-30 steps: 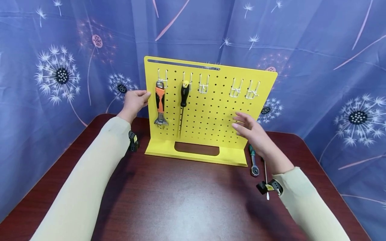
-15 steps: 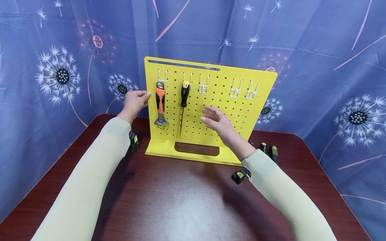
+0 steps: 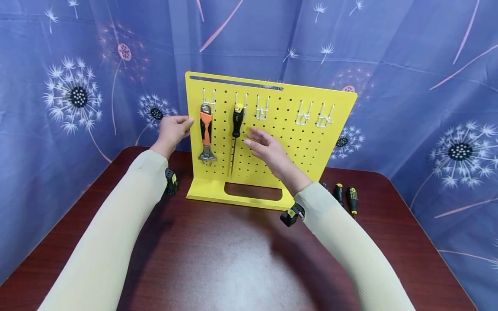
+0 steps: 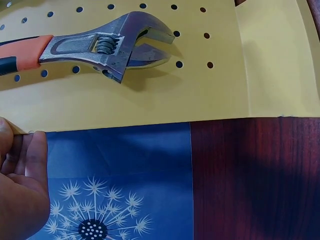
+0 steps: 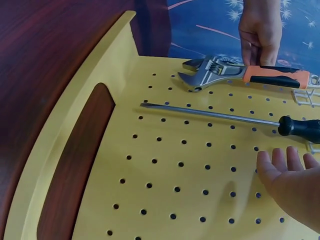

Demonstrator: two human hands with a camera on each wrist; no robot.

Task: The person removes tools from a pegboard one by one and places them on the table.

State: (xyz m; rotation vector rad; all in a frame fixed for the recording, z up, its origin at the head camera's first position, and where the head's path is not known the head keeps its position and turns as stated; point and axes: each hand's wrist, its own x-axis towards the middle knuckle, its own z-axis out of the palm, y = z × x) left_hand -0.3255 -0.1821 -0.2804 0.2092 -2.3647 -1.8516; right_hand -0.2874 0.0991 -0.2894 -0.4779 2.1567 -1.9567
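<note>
My left hand [image 3: 172, 133] pinches the left edge of a yellow pegboard [image 3: 295, 151] between thumb and fingers. Just inside that edge an adjustable wrench [image 3: 206, 129] with an orange and black handle hangs from a wire hook, jaw end down. To its right a black screwdriver [image 3: 237, 123] with a yellow top hangs blade down. Beside the screwdriver's handle is my right hand [image 3: 272, 153], fingers extended and holding nothing. In the right wrist view, a small gap separates the fingertips [image 5: 264, 159] from the screwdriver handle [image 5: 300, 128].
White wire hooks [image 3: 262, 109] without tools stick out along the board's upper part. Behind my right forearm, on the dark wooden table [image 3: 218, 242], lie more tools, among them a black and yellow handle [image 3: 352, 198]. A blue dandelion-print curtain [image 3: 249, 39] hangs behind.
My right hand has moved left across the front of the board, from its right side to beside the screwdriver. My left hand keeps its grip on the edge.
</note>
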